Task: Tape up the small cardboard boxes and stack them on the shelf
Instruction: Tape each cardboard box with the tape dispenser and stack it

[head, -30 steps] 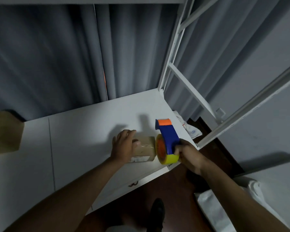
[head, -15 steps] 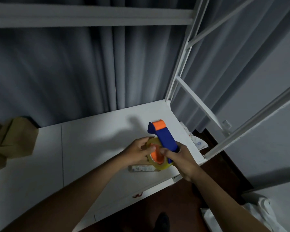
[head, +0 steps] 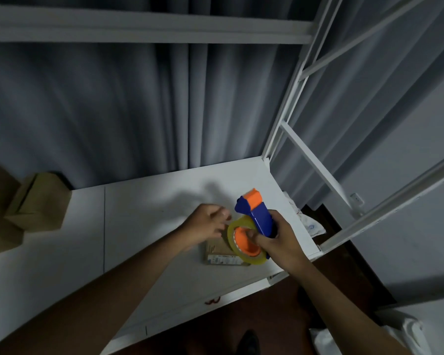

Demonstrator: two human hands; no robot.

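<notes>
right hand (head: pixel 277 242) grips tape dispenser (head: pixel 256 221), nose up-left | left hand (head: pixel 205 225) loose, blurred | box (head: pixel 221 253) flat below

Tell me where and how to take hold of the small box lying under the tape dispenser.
Grip the small cardboard box across its two long side walls, coming from above on its left end. It lies flat on the white shelf, and the tape dispenser in the right hand covers its right end. The left hand, hovering nearby and apparently holding nothing, looks best placed for the grip.

left hand (head: pixel 205 224): fingers loosely curled, blurred | right hand (head: pixel 280 239): gripping, arm extended
</notes>
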